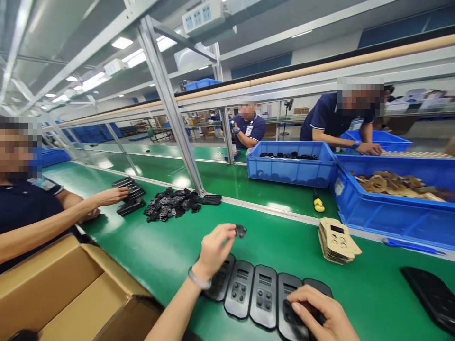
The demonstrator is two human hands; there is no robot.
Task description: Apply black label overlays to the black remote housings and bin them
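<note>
My left hand (pixel 215 248) is raised over the green bench, pinching a small black button pad (pixel 241 231) between thumb and fingertips. Below it, several black plastic housings (pixel 263 317) with rounded ends lie side by side in a row. Button pads with four-fold bumps sit in some of them, such as the button pad (pixel 239 291) in the second housing from the left. My right hand (pixel 320 308) is at the right part of the row, its thumb and fingers closed on another dark button pad (pixel 289 310) against a housing. The fingers partly cover this pad.
A pile of loose black pads (pixel 170 203) lies further back. Tan cardboard-coloured plates (pixel 337 241) are stacked at right, before blue bins (pixel 387 208). A black housing (pixel 430 298) lies far right. An open carton (pixel 53 293) stands left, beside a co-worker's arm (pixel 71 218). A metal post (pixel 174 109) rises behind.
</note>
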